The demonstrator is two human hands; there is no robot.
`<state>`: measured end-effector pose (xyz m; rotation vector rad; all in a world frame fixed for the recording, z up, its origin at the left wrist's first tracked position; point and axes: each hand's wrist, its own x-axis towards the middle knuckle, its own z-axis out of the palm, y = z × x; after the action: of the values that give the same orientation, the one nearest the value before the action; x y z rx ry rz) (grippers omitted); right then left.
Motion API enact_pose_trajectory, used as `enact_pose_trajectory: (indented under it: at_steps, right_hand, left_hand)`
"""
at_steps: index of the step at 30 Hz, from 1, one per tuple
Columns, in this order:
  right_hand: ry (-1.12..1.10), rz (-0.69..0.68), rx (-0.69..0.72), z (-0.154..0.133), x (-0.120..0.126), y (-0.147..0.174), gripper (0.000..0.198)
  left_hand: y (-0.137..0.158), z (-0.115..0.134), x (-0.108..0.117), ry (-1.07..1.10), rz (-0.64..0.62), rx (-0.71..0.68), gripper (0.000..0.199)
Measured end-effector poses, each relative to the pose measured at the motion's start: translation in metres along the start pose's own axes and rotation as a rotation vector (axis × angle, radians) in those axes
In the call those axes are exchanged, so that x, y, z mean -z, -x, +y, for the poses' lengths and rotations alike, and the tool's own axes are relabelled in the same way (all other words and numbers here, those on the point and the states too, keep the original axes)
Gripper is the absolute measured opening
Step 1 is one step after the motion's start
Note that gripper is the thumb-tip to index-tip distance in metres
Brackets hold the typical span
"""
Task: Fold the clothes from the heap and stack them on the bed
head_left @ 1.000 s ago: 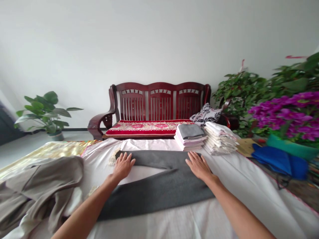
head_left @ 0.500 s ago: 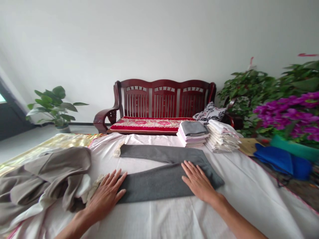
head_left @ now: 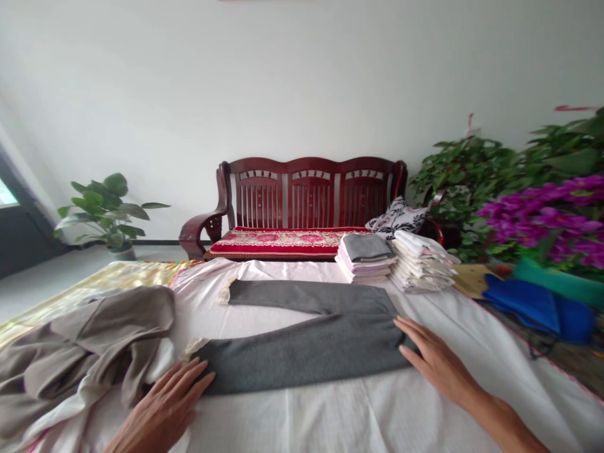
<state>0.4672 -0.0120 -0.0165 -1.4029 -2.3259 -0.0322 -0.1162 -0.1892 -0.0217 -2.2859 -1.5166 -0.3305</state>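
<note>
The right hand (head_left: 436,358) has shifted outward to the waist end of the grey trousers (head_left: 302,355), thumb and fingers spread; the left hand (head_left: 165,402), open, has reached the near cream cuff (head_left: 193,347), contact unclear. The trousers lie flattened on the white sheet (head_left: 330,415), near leg uncovered.
</note>
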Motion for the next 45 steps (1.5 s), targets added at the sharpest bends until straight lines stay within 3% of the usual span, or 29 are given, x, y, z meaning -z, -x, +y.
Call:
enact_pose_trajectory:
  at_steps: [2, 5, 9, 12, 16, 18, 21, 25, 29, 32, 36, 39, 42, 45]
  right_hand:
    - [-0.047, -0.056, 0.044, 0.001, 0.009, 0.007, 0.049]
    - [-0.058, -0.137, 0.073, 0.005, 0.013, 0.013, 0.066]
    - [-0.047, -0.096, 0.038, 0.017, 0.006, 0.013, 0.065]
    - [-0.057, -0.070, 0.005, 0.027, 0.001, 0.009, 0.060]
    - [-0.099, -0.058, -0.003, 0.037, -0.002, 0.003, 0.064]
    - [-0.129, -0.044, 0.000, 0.042, -0.004, 0.000, 0.067]
    - [-0.163, -0.020, -0.013, 0.052, -0.008, -0.003, 0.070]
    - [-0.182, -0.034, -0.021, 0.060, -0.010, -0.006, 0.072]
    - [-0.222, -0.058, 0.021, 0.059, -0.008, -0.012, 0.074]
    - [-0.290, -0.044, 0.022, 0.053, -0.008, -0.023, 0.061]
    - [-0.413, 0.064, -0.034, 0.041, -0.007, -0.046, 0.033]
    - [-0.501, 0.189, -0.119, 0.028, -0.002, -0.065, 0.041]
    - [-0.561, 0.300, -0.173, 0.009, 0.011, -0.077, 0.050]
    - [-0.606, 0.429, -0.218, -0.014, 0.036, -0.082, 0.048]
  left_hand:
    - [0.004, 0.000, 0.003, -0.030, 0.037, -0.004, 0.063]
    - [-0.002, 0.002, 0.005, -0.038, 0.043, 0.054, 0.057]
    - [-0.018, 0.000, 0.008, 0.015, 0.001, 0.174, 0.038]
    - [-0.042, -0.007, 0.020, 0.047, 0.013, 0.301, 0.028]
    - [-0.092, -0.023, 0.031, 0.068, 0.044, 0.470, 0.030]
    - [-0.117, -0.033, 0.025, 0.107, -0.011, 0.497, 0.030]
    - [-0.140, -0.049, -0.001, 0.205, -0.147, 0.418, 0.030]
    - [-0.146, -0.072, -0.037, 0.340, -0.282, 0.269, 0.069]
    - [-0.154, -0.090, -0.051, 0.339, -0.379, 0.249, 0.072]
    - [-0.165, -0.096, -0.053, 0.310, -0.341, 0.227, 0.058]
    - [-0.176, -0.095, -0.059, 0.272, -0.249, 0.303, 0.036]
    - [-0.183, -0.093, -0.058, 0.254, -0.224, 0.354, 0.032]
    - [-0.191, -0.095, -0.043, 0.259, -0.173, 0.448, 0.023]
    - [-0.193, -0.105, -0.007, 0.265, -0.041, 0.541, 0.018]
